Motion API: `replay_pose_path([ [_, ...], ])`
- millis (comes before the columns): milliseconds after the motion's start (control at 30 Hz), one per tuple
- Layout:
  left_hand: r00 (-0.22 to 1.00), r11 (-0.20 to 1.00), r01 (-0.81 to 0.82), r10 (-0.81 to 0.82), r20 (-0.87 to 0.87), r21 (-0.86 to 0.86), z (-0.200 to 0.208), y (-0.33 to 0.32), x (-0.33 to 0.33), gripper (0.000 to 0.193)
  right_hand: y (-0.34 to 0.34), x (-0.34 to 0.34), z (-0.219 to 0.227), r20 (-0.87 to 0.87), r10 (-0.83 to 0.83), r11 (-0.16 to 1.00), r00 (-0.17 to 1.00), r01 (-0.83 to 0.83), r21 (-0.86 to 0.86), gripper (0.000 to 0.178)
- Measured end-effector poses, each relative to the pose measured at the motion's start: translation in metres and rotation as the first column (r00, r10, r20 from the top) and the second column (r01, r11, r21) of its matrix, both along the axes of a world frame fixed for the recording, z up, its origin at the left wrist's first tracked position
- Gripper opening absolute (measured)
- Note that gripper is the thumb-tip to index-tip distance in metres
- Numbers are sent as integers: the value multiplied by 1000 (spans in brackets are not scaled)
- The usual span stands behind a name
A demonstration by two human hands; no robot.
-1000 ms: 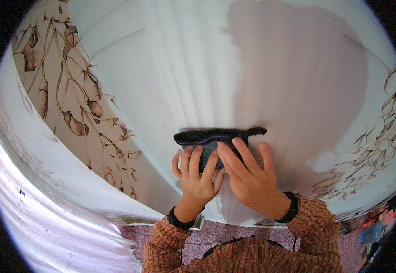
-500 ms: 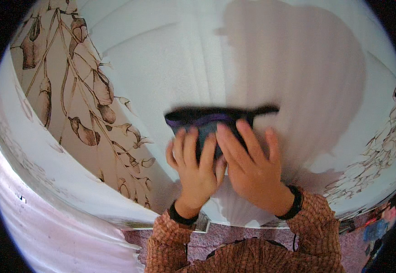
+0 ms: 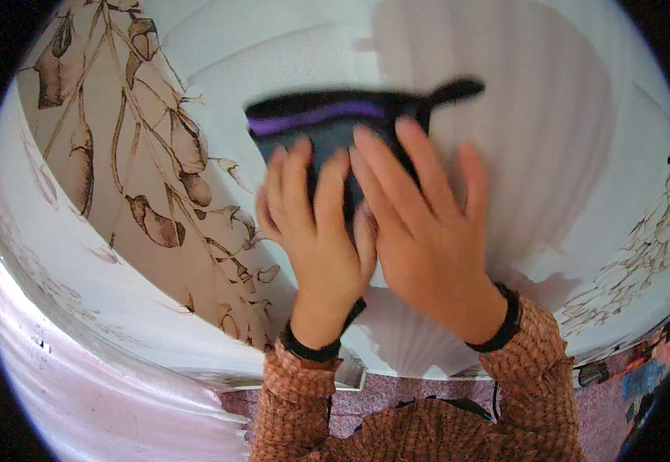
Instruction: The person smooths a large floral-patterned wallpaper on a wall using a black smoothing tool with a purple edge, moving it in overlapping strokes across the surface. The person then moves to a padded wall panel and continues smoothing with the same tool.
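A small dark grey pouch (image 3: 323, 135) with a black top edge lies under both my hands. A purple zip strip (image 3: 315, 117) runs along its top, and a black loop strap (image 3: 458, 90) sticks out at its right corner. My left hand (image 3: 315, 239) rests its outstretched fingers on the pouch's left and middle part. Over the right part, my right hand (image 3: 435, 250) has its fingers spread, with the outermost one reaching past the pouch's side. The two hands nearly meet at the thumbs. My palms hide the pouch's lower part.
The white surface (image 3: 296, 61) carries brown plant drawings (image 3: 169, 219) on the left and a leafy print (image 3: 635, 266) on the right. A broad shadow falls across its right half. Pale pinkish cloth (image 3: 81, 385) lies at lower left, and colourful items (image 3: 643, 377) at lower right.
Both hands and the pouch have moved away from me, and they look larger. The pouch's top edge now tilts up to the right, and more of its purple strip shows.
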State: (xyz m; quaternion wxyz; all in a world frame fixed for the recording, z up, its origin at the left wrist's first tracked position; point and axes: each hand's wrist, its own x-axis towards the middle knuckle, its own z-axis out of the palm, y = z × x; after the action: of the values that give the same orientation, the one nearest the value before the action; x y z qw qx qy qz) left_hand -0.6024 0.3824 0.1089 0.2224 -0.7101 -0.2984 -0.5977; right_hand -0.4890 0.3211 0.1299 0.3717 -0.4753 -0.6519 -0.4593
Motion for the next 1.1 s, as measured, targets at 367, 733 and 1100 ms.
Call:
replay_pose_path([
  [367,999,999,12,-10,48,-45,-5,0,-17,46,6,-18,-1,21,91,995,996,-91,-34,33],
  [733,996,992,-57,64,62,-114,-59,1,-35,43,14,-39,-44,41,172,974,984,-164,-155,33],
  [1100,1000,990,6,-3,19,-143,-58,4,-41,47,19,-40,-48,-35,198,973,980,-201,-116,35],
])
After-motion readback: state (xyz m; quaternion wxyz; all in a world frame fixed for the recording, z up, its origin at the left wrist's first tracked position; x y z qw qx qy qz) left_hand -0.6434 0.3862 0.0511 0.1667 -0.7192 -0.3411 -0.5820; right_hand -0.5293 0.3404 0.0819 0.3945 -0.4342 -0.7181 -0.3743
